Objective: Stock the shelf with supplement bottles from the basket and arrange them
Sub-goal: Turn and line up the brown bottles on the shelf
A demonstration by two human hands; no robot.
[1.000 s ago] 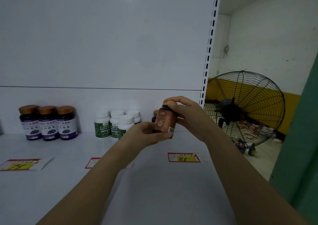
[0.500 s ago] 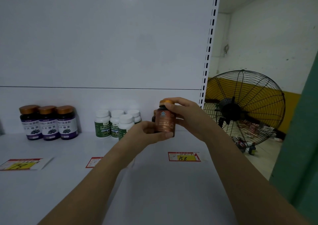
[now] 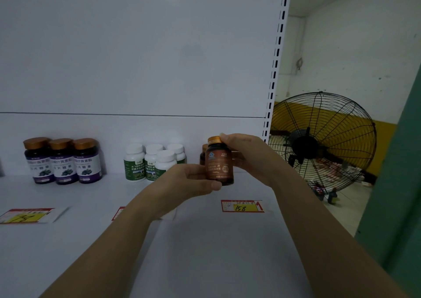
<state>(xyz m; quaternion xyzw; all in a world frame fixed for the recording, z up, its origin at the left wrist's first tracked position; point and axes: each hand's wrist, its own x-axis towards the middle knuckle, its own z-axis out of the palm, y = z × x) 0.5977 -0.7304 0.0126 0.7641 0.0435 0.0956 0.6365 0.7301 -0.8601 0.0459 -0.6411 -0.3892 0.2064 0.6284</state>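
Note:
A brown supplement bottle (image 3: 219,163) with a gold cap is held upright above the white shelf (image 3: 205,240), its label facing me. My left hand (image 3: 193,181) grips its lower part with thumb under the base. My right hand (image 3: 248,156) holds its right side, fingertips at the cap. Just behind it, another brown bottle (image 3: 203,154) stands at the shelf's back, mostly hidden. Three purple-labelled bottles (image 3: 62,161) stand at the back left. Several white green-labelled bottles (image 3: 151,162) stand in the middle. The basket is out of view.
Red and yellow price tags lie on the shelf: one marked 158 (image 3: 242,206), one at the left (image 3: 25,215), one half hidden by my left arm (image 3: 118,213). The shelf's slotted upright (image 3: 274,69) bounds the right side. A black floor fan (image 3: 319,145) stands beyond.
The brown bottle has been turned in my hands so its label faces me, and it has shifted slightly left and back toward the shelf's rear.

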